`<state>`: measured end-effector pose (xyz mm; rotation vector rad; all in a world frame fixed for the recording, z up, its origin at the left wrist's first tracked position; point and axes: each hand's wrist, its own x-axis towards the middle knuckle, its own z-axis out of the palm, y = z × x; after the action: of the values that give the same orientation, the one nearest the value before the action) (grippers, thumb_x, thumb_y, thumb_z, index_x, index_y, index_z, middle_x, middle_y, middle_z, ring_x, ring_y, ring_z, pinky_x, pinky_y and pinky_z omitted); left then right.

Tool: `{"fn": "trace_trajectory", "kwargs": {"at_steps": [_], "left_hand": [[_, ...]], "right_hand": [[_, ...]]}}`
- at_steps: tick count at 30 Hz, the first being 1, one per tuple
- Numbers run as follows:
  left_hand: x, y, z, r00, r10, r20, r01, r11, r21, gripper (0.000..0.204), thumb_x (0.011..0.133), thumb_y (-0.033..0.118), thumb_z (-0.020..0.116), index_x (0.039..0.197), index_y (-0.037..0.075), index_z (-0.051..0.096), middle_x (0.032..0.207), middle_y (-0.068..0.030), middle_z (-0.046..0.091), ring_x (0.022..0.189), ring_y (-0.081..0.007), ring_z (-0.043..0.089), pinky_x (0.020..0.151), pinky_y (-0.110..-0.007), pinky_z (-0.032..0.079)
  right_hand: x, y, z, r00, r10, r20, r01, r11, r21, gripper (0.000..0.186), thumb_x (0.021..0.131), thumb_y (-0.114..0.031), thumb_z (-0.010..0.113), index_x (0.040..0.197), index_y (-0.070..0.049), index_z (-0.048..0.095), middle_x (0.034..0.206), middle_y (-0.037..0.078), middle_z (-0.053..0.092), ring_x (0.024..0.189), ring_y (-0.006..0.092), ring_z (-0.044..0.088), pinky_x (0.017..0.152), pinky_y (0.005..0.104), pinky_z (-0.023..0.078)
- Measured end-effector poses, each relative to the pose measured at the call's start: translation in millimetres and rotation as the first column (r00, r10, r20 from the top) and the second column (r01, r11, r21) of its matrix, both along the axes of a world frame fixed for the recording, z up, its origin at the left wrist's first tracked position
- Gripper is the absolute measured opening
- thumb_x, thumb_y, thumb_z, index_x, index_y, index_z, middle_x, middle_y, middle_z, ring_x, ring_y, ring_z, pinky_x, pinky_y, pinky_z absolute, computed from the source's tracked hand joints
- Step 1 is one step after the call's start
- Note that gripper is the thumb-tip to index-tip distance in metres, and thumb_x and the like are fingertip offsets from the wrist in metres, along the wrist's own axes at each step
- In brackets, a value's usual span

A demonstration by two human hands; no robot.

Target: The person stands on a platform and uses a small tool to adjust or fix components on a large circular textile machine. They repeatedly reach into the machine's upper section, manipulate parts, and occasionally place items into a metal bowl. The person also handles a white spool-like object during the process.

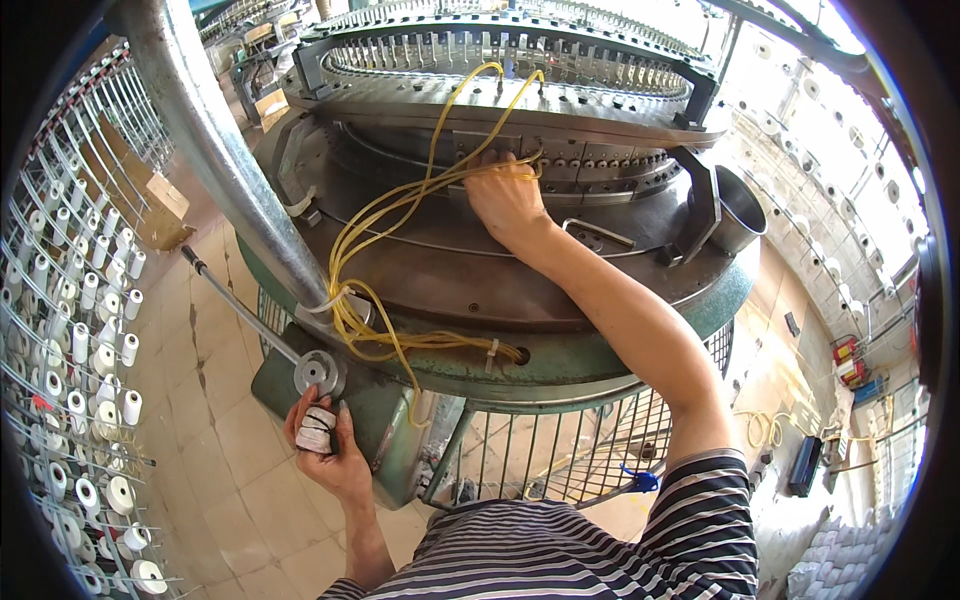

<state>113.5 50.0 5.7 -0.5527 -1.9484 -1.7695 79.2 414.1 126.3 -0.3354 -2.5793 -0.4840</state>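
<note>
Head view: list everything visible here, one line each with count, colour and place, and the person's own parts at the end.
Circular knitting machine: one, grey metal on a green base, centre.
Yellow cables: a bundle, yellow, looping from the machine's top down to its base.
Steel post: one, silver, slanting at upper left.
Handwheel: one, grey, on the machine's lower left corner.
Wire guard: one, grey, below the base.
Yarn cones: many, white, on a rack at left.
Metal cup: one, grey, right of the machine.
Left hand: holds a small white wrapped piece.
Right hand: reaches into the needle ring beside the cables.
</note>
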Motion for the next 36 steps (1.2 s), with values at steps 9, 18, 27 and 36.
{"fn": "trace_trajectory", "kwargs": {"at_steps": [9,18,27,36], "left_hand": [[-0.6,-0.2,-0.9,1.0,0.014,0.001,-0.014,1.0,-0.022,0.038,0.09,-0.003,0.072,0.127,-0.003,0.064,0.131,-0.0103,0.055,0.106,-0.0184,0.065,0.095,-0.032,0.052],[0.0,2.2,-1.3,1.0,-0.005,0.013,0.005,0.999,0.037,0.039,0.09,-0.006,0.071,0.128,-0.003,0.063,0.131,-0.0099,0.055,0.109,-0.0187,0.064,0.095,-0.031,0.052],[2.0,1.5,0.3,1.0,-0.014,0.013,0.014,0.999,0.039,0.034,0.091,-0.004,0.072,0.125,-0.003,0.065,0.13,-0.0078,0.057,0.109,-0.0167,0.063,0.095,-0.03,0.051],[0.1,-0.7,-1.9,1.0,-0.014,0.006,0.014,1.0,0.012,0.035,0.09,-0.003,0.073,0.125,-0.001,0.067,0.13,-0.0082,0.055,0.106,-0.0157,0.064,0.094,-0.03,0.051]], "right_hand": [[7.8,-0.9,-0.8,0.999,0.002,-0.038,-0.002,1.0,-0.019,0.01,0.078,-0.003,0.066,0.087,0.0,0.067,0.098,0.019,0.067,0.089,0.0321,0.069,0.069,0.0438,0.056],[3.8,-8.2,6.7,0.999,-0.025,-0.038,0.024,0.999,-0.048,0.007,0.082,-0.01,0.068,0.084,-0.004,0.072,0.081,0.014,0.072,0.082,0.0313,0.072,0.067,0.0412,0.058],[132.1,27.8,40.3,0.997,-0.076,0.003,0.074,0.963,-0.259,0.025,0.081,-0.011,0.076,0.103,0.001,0.071,0.086,0.018,0.071,0.086,0.0357,0.071,0.079,0.045,0.055],[144.0,63.1,32.0,0.995,0.095,0.04,-0.069,0.901,-0.428,0.019,0.082,-0.003,0.068,0.101,0.0,0.069,0.095,0.018,0.068,0.101,0.0358,0.064,0.086,0.047,0.05]]}}
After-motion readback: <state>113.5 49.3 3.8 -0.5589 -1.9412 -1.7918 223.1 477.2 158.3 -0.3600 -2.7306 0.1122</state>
